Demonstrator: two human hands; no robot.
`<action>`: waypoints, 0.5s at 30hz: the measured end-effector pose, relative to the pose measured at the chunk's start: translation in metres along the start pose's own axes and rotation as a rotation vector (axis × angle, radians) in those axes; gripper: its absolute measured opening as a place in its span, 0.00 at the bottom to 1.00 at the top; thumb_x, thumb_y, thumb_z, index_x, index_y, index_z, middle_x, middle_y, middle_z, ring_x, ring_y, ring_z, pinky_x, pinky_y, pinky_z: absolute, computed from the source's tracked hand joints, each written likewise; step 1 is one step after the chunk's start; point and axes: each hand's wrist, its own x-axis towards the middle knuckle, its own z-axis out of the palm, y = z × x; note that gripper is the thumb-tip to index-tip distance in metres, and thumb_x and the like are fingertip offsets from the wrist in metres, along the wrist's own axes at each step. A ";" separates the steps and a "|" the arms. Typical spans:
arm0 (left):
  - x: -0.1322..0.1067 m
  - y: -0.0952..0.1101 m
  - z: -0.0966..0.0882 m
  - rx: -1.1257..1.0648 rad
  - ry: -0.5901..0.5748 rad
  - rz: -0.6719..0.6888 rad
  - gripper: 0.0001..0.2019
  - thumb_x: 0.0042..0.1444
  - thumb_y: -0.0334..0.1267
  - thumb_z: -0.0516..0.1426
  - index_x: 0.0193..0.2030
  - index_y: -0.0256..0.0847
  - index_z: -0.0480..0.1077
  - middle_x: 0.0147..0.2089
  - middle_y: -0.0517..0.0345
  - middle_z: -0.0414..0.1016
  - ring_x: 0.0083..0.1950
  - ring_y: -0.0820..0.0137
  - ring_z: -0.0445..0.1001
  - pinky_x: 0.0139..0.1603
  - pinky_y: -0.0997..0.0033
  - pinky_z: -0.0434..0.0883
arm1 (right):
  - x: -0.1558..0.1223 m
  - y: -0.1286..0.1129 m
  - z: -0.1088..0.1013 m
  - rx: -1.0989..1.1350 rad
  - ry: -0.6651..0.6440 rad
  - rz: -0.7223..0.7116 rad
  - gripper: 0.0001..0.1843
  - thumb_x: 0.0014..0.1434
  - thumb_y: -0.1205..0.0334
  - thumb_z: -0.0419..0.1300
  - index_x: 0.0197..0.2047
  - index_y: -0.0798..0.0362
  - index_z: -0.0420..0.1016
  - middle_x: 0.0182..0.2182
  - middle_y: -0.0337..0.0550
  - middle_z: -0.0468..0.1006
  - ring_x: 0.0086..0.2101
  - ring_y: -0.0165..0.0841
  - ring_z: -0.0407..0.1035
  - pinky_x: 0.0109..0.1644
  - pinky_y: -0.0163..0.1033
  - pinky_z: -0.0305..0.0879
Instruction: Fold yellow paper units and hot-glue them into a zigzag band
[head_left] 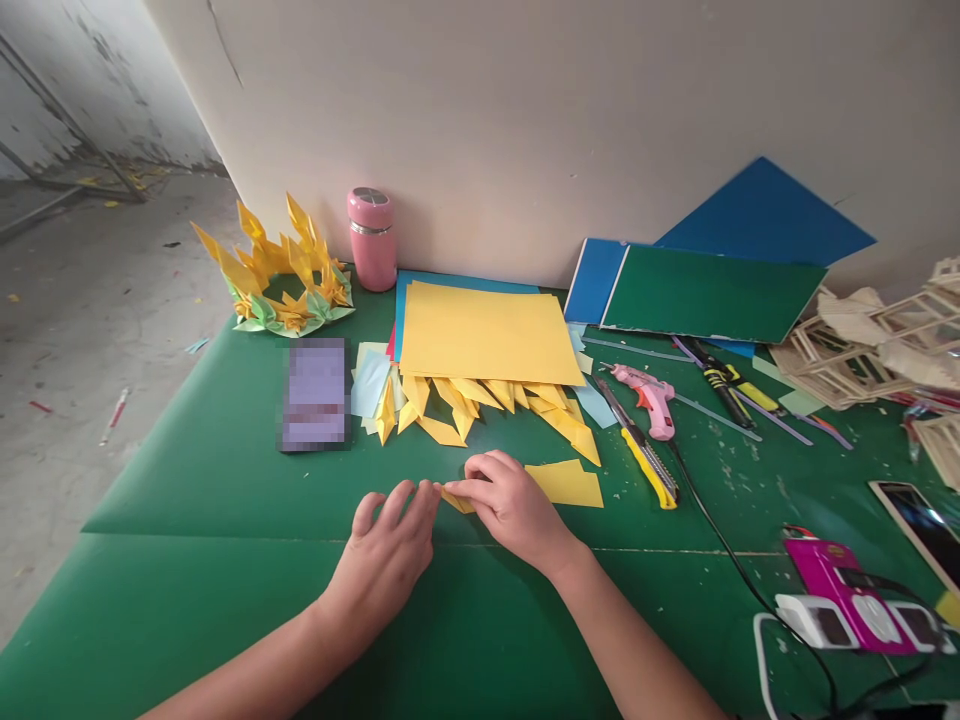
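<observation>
Between my two hands a small piece of folded yellow paper [459,501] lies on the green tabletop, mostly covered by fingers. My left hand [394,545] has its fingers bent and closed on the paper's left end. From the other side my right hand [514,510] presses the paper with its index finger and thumb. Right behind my right hand lies a flat yellow paper strip [574,484]. Several folded yellow paper pieces [450,400] are spread farther back, partly under a stack of yellow sheets [487,330].
A yellow-orange paper crown [285,280], a pink flask [373,245] and a blurred purple item [313,395] stand or lie at left. To the right are a yellow utility knife [649,465], a pink glue gun [649,398] with its cord, a magenta device [840,590] and a phone [919,535].
</observation>
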 end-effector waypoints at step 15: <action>0.001 0.002 0.003 -0.053 -0.070 -0.025 0.20 0.54 0.25 0.51 0.52 0.41 0.71 0.46 0.54 0.76 0.44 0.64 0.71 0.47 0.64 0.61 | 0.002 0.000 -0.017 -0.042 0.052 -0.009 0.13 0.65 0.69 0.51 0.35 0.53 0.76 0.29 0.44 0.77 0.32 0.35 0.67 0.35 0.40 0.67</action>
